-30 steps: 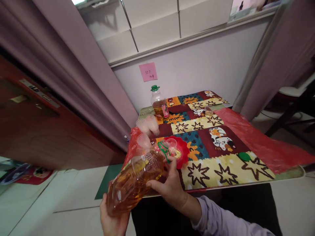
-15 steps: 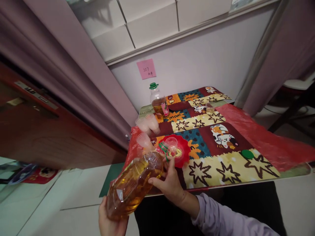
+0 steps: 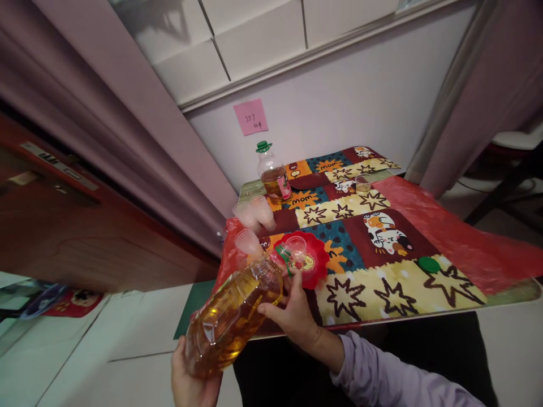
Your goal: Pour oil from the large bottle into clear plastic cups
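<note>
A large clear plastic bottle of golden oil (image 3: pixel 229 322) lies tilted across both my hands, its neck up and to the right. My left hand (image 3: pixel 195 379) is wrapped round its base from below. My right hand (image 3: pixel 292 311) grips it near the neck, thumb on the near side. The green-ringed mouth reaches over the edge of a red scalloped plate (image 3: pixel 319 271). On that plate, right beside the mouth, stands a small clear plastic cup (image 3: pixel 296 245). Whether oil is flowing into it, I cannot make out. A green cap (image 3: pixel 429 264) lies on the right of the mat.
Stacks of clear cups (image 3: pixel 254 213) and another cup stack (image 3: pixel 248 242) lie left of the plate. A second oil bottle (image 3: pixel 275 180) with a green cap stands behind. Farther right is a small cup (image 3: pixel 363 184). Patterned mats (image 3: pixel 373 288) and red plastic sheeting (image 3: pixel 441 237) cover the table.
My view has shifted slightly. Both hands keep their hold on the oil bottle, which stays tilted with its mouth by the cup. Nothing else has visibly moved.
</note>
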### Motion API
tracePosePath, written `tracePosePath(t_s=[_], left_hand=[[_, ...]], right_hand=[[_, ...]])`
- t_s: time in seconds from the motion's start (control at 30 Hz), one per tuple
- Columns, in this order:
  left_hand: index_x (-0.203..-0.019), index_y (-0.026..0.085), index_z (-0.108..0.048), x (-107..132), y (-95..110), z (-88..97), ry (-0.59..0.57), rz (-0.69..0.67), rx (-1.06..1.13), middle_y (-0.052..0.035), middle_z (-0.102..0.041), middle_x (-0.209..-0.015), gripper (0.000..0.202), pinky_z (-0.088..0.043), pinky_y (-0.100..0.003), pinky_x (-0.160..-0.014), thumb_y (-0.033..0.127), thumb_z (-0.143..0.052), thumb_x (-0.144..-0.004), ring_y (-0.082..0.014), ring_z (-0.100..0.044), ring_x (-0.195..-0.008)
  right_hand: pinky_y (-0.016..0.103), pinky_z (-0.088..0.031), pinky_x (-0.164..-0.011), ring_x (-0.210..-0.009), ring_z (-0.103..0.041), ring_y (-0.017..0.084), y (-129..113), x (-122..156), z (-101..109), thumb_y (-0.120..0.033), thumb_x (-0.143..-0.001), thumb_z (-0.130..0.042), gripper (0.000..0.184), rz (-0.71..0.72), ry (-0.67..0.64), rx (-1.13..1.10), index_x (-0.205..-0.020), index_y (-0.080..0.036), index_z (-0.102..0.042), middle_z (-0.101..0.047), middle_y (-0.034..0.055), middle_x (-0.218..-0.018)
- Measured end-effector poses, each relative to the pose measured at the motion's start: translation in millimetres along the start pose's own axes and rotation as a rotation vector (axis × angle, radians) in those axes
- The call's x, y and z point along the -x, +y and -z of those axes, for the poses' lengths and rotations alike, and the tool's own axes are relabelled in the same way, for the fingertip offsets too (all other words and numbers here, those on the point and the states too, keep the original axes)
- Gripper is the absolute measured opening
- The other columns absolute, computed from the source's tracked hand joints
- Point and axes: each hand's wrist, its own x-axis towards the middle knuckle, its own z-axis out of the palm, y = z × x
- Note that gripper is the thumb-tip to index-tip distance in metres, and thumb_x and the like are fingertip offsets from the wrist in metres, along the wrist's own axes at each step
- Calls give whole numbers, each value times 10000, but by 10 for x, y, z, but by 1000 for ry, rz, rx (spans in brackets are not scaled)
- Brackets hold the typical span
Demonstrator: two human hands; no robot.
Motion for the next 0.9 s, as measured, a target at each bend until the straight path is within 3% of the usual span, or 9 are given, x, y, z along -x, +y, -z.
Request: tracePosePath(t_s=[0.4, 0.9], left_hand=[[-922, 227, -813, 77, 55, -116, 35, 8, -19, 5, -821, -866, 302, -610, -293, -685, 297, -521, -953, -182, -736, -755], [-978, 238, -820, 33, 79, -65, -10, -11, -76, 5, -821, -910, 272, -600, -326, -757, 366, -587, -917, -200, -735, -825]], right_hand=[[508, -614, -1045, -1181, -739, 304, -12, -21, 4, -263, -629, -939, 881, -14, 17, 6, -1292, -308, -361, -691, 100, -1336], [459, -643, -984, -1179, -733, 304, -48, -54, -3, -287, -628, -948, 828, 8, 37, 14, -1254, -307, -405, -690, 81, -1323]])
